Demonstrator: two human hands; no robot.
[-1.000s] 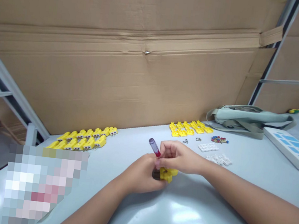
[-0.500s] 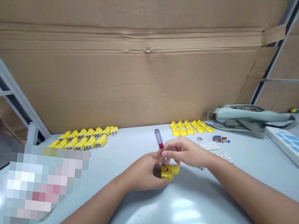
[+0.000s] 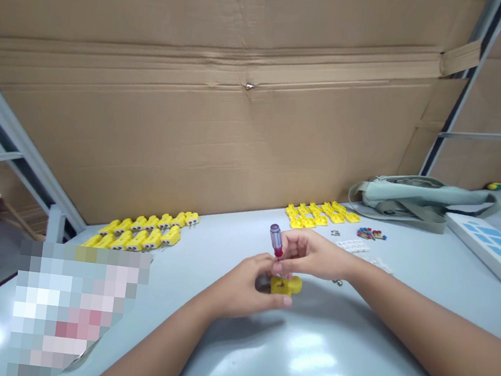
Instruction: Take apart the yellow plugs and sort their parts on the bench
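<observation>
My left hand [image 3: 248, 287] is closed around a small yellow plastic piece [image 3: 287, 286] with a dark part at its left end, held just over the table. Between the fingers of my right hand [image 3: 303, 255] is a screwdriver [image 3: 276, 239] with a clear purplish handle and a red collar. It stands nearly upright, tilted a little to the left, and its shaft points down at the yellow piece. Fingers partly hide the shaft, and I cannot tell whether the tip touches a screw.
Rows of yellow pieces with eye-like spots [image 3: 137, 232] lie at the left. Yellow half shells [image 3: 320, 214], red and blue small parts [image 3: 371, 234] and white parts [image 3: 352, 246] lie behind my right hand. A pale green bag [image 3: 412, 197] and a blue-and-white box [image 3: 492, 246] sit at the right.
The screwdriver has shifted slightly right and stands more upright. My right fingers have changed position on it. The yellow piece is turned slightly in my left hand.
</observation>
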